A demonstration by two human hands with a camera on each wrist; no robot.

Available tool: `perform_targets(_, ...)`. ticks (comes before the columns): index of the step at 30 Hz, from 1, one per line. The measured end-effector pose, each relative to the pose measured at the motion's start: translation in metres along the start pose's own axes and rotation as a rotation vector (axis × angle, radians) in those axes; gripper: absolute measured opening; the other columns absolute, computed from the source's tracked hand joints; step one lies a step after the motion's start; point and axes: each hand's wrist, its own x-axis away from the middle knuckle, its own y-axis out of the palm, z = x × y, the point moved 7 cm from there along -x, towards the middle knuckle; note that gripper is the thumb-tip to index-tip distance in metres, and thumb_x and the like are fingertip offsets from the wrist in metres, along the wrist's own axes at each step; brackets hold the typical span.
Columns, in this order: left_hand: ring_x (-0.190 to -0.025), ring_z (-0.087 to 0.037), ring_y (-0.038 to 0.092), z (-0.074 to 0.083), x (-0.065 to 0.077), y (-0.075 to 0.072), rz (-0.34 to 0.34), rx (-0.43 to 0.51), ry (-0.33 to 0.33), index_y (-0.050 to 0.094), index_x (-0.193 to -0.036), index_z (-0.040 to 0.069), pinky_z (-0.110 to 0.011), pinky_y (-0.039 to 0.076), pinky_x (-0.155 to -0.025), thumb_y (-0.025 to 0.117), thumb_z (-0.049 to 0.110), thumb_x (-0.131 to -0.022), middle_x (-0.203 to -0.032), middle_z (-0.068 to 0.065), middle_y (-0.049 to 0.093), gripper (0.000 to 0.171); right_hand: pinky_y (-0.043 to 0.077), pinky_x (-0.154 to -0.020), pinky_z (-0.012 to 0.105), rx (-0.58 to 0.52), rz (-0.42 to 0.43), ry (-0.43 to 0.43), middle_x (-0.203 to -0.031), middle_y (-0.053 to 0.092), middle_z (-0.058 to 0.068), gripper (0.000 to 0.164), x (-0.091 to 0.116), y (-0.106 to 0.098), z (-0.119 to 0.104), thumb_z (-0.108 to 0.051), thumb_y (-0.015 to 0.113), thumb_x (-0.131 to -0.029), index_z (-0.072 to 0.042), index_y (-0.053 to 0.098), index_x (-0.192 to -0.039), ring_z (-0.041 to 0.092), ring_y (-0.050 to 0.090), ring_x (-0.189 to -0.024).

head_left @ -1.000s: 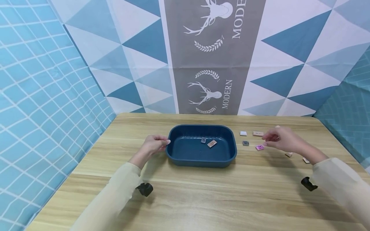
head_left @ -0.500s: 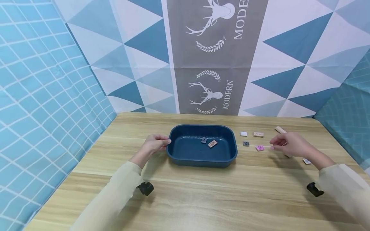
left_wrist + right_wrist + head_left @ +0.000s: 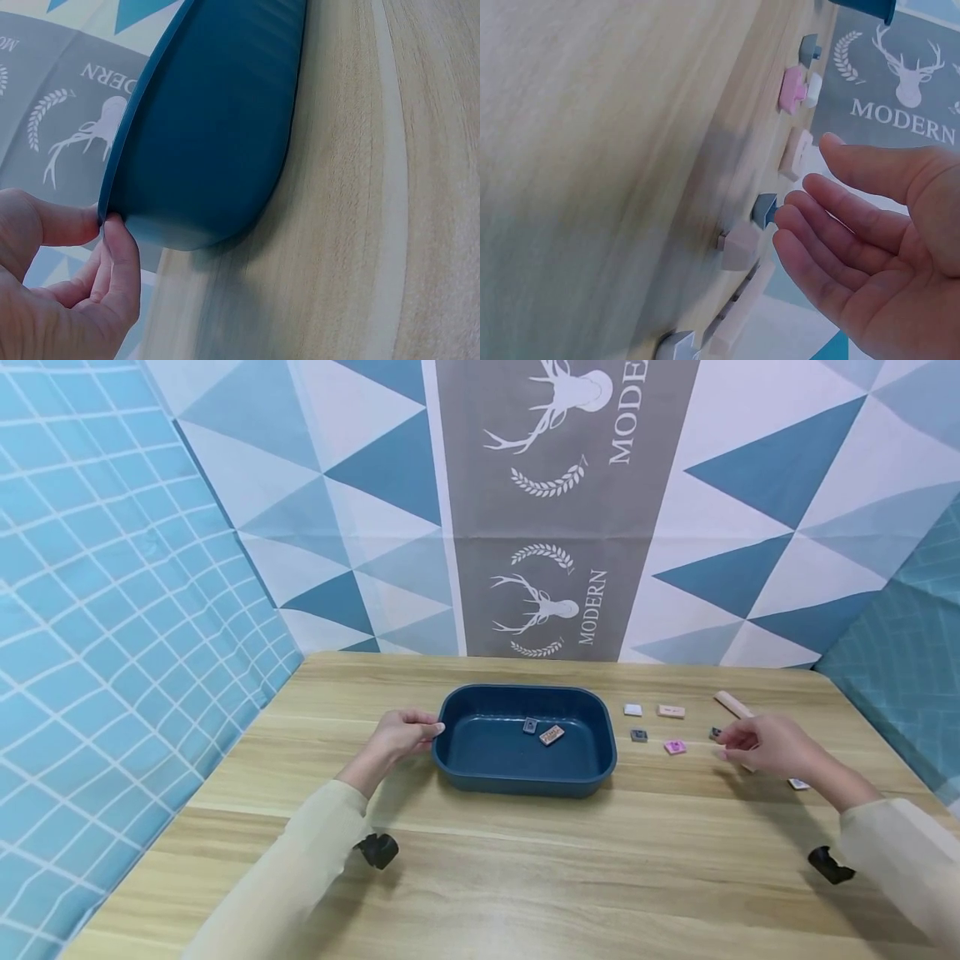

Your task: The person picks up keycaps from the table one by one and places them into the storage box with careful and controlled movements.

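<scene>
My left hand pinches the left rim of a dark blue rectangular tub between thumb and fingers. Inside the tub lie a small grey keycap and a wider beige keycap. My right hand hovers over the keycaps on the right, its fingers loosely bent around nothing. Just past its fingertips sits a dark grey keycap. A long pale spacebar keycap runs partly beneath this hand. In the right wrist view a pale pink keycap shows below the fingers.
Between tub and right hand lie a white keycap, a pale wide one, another dark grey one and a bright pink one. A whitish keycap is by the right wrist. Patterned cloth hangs behind the table.
My right hand has moved rightward and slightly nearer, away from the bright pink keycap, uncovering the spacebar keycap and a dark grey keycap. My left hand stays on the tub's rim.
</scene>
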Motion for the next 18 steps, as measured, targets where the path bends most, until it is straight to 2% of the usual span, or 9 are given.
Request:
perform_targets(10, -0.08, -0.009, 0.06, 0.001, 0.001, 0.0, 0.001, -0.001, 0.0, 0.06, -0.118, -0.004, -0.019, 0.057, -0.075, 0.065, 0.01, -0.091, -0.107, -0.01, 0.062, 0.031, 0.046, -0.055, 0.021, 0.026, -0.004, 0.007, -0.084, 0.072, 0.008, 0.024, 0.001, 0.0, 0.008, -0.018, 0.074, -0.083, 0.001, 0.071, -0.096, 0.006, 0.058, -0.068)
perform_targets(18, -0.08, -0.009, 0.061, 0.001, 0.0, 0.0, -0.003, 0.0, 0.002, 0.06, -0.118, -0.004, -0.023, 0.058, -0.08, 0.065, 0.01, -0.091, -0.108, -0.01, 0.063, 0.031, 0.049, -0.058, 0.021, 0.014, -0.007, 0.024, -0.084, 0.072, 0.01, 0.024, 0.004, 0.0, 0.017, -0.015, 0.075, -0.081, 0.004, 0.07, -0.095, 0.014, 0.063, -0.072)
